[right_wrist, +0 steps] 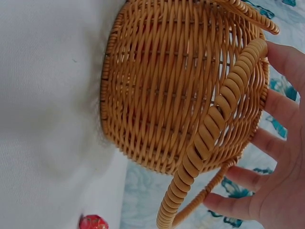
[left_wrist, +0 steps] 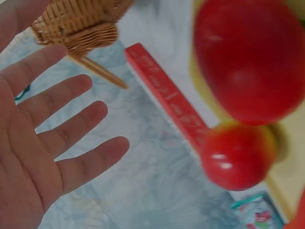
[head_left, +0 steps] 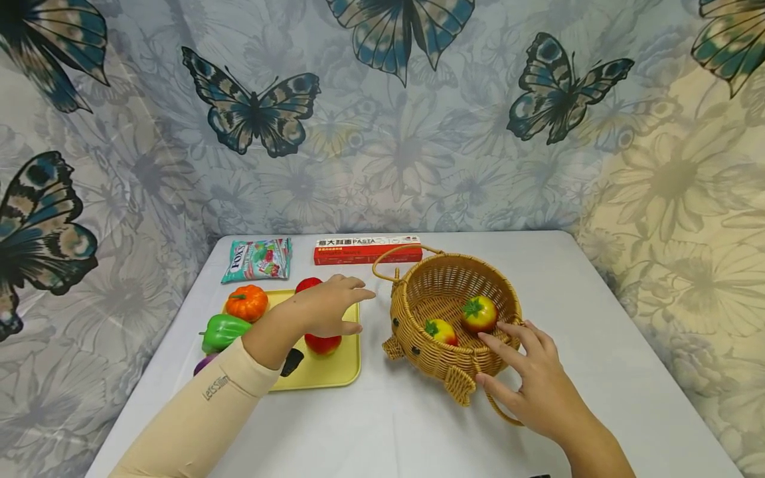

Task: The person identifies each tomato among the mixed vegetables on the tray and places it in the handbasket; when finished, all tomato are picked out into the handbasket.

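Beside yellow tray (head_left: pixel 335 378), wicker basket (head_left: pixel 442 364) is touched by right hand (head_left: pixel 538 378), fingers spread; left hand (head_left: pixel 335 307) is held above tray, fingers apart; basket judged light, stiff; best gripped by handle (right_wrist: pixel 206 136).

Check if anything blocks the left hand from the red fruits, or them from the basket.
Nothing visible stands between the left hand and the red fruits. Toward the basket lies bare tablecloth; the basket's raised wall likely needs clearing, as does its far handle, jutting out at the back left.
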`<move>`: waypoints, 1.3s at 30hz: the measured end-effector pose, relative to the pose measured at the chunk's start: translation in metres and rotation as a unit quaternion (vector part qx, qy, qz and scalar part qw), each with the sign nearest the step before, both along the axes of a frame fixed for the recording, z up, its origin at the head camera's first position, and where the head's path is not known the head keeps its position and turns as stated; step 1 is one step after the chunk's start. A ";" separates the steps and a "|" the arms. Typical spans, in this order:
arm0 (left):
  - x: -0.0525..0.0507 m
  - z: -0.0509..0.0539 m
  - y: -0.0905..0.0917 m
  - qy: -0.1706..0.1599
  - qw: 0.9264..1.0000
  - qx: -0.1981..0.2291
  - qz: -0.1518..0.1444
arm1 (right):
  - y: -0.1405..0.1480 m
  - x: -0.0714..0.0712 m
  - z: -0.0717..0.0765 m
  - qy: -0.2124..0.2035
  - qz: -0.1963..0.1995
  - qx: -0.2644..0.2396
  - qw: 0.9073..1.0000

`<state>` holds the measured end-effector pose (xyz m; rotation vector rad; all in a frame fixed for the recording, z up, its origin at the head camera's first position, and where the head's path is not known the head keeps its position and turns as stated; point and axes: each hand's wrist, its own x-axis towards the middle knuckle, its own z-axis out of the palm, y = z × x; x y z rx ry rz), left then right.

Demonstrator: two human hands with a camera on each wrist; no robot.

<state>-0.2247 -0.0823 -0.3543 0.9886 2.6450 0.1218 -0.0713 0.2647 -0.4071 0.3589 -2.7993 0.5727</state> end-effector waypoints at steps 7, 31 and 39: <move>0.002 -0.029 -0.018 -0.016 1.000 -0.001 0.020 | 0.001 0.000 0.000 0.002 0.002 -0.001 1.000; 0.012 -0.071 -0.048 -0.047 0.996 0.006 0.075 | 0.000 0.000 -0.001 0.002 0.000 -0.004 1.000; 0.012 -0.069 -0.048 -0.048 0.996 0.008 0.079 | 0.000 0.001 0.000 -0.007 -0.002 -0.005 1.000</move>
